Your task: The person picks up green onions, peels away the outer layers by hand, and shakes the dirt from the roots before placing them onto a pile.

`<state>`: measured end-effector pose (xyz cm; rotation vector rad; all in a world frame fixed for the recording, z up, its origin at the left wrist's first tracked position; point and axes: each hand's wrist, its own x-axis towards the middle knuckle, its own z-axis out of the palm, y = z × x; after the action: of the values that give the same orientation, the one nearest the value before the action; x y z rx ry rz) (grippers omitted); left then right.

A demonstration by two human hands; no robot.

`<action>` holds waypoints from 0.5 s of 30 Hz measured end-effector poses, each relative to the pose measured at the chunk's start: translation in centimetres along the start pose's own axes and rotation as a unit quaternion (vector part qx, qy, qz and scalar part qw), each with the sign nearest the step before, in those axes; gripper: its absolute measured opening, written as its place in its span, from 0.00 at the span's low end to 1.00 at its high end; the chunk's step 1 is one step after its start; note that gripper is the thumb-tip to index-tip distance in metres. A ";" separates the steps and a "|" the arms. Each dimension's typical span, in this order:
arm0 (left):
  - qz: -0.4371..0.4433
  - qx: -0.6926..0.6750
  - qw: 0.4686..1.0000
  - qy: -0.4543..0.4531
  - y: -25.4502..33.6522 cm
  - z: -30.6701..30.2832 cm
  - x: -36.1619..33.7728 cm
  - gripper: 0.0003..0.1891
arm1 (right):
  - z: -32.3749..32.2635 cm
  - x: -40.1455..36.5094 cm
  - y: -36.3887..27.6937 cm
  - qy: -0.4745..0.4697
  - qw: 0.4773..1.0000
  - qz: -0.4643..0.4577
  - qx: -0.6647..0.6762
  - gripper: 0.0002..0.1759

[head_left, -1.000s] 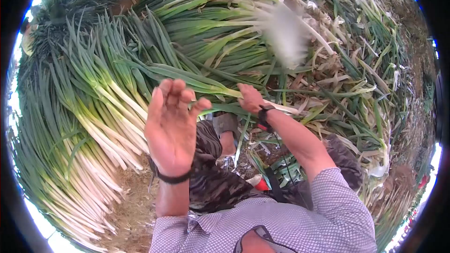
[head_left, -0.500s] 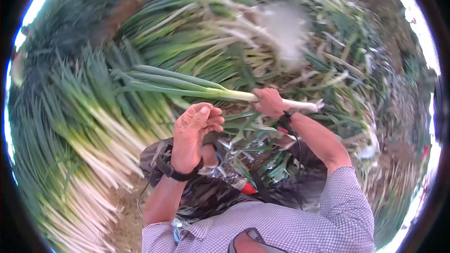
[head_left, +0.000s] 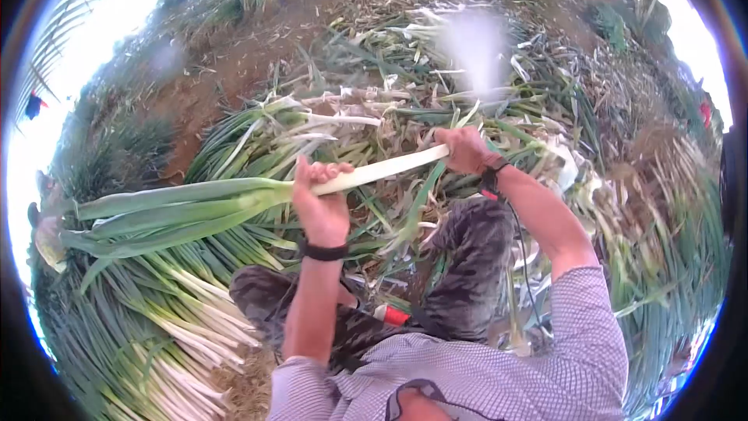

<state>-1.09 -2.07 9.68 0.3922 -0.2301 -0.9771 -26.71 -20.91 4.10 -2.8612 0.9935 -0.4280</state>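
A big green onion (head_left: 389,169) lies across in front of me, its white stalk rising slightly to the right. My left hand (head_left: 321,201) is closed around the stalk, just where the green leaves begin. The leaves (head_left: 187,214) fan out to the left of that hand. At the stalk's white end, my right hand (head_left: 465,151) grips it with curled fingers, and a thin green strip (head_left: 427,195) hangs down beside that hand. The root end is hidden in the right hand.
Many green onions (head_left: 187,304) lie in a row at the lower left. Peeled leaves and scraps (head_left: 405,109) litter the ground ahead. More onions (head_left: 670,265) lie at the right. My bent legs (head_left: 471,265) are below the hands, with a red-capped object (head_left: 393,315) between them.
My left hand, loose and off the onion before, now holds its stalk. The right hand has moved toward the stalk's end. My view has tilted upward, showing more ground ahead.
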 end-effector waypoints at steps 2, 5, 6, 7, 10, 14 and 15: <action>0.059 0.060 0.996 -0.031 0.3 2.9 -2.8 0.20 | 0.1 -2.6 3.7 -0.021 0.975 0.115 -0.190 0.07; 0.182 0.122 0.965 -0.144 15.7 0.5 -1.0 0.20 | -1.3 -18.9 23.0 -0.058 0.939 0.293 -0.168 0.32; 0.188 0.138 0.956 -0.180 20.0 -0.6 -0.6 0.20 | -2.0 -23.2 28.5 -0.048 0.938 0.309 -0.153 0.41; 0.176 0.115 0.970 -0.120 21.1 -0.3 -0.3 0.20 | -6.1 -21.4 21.4 -0.115 0.858 0.443 -0.232 0.40; 0.172 0.086 0.979 -0.061 22.7 0.0 2.6 0.20 | -6.0 -16.0 11.6 0.139 0.946 0.277 0.091 0.32; 0.115 0.077 0.990 -0.036 20.1 -1.9 5.2 0.20 | -5.4 -7.6 -7.1 0.098 0.905 0.093 0.404 0.30; 0.108 0.078 0.991 -0.018 19.5 -2.1 5.6 0.19 | -5.4 -6.2 -10.0 0.092 0.900 0.025 0.426 0.31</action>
<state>17.51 3.45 16.09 0.4824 -0.3759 -0.7556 -26.96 -9.19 9.52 -2.0214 0.6547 -0.8786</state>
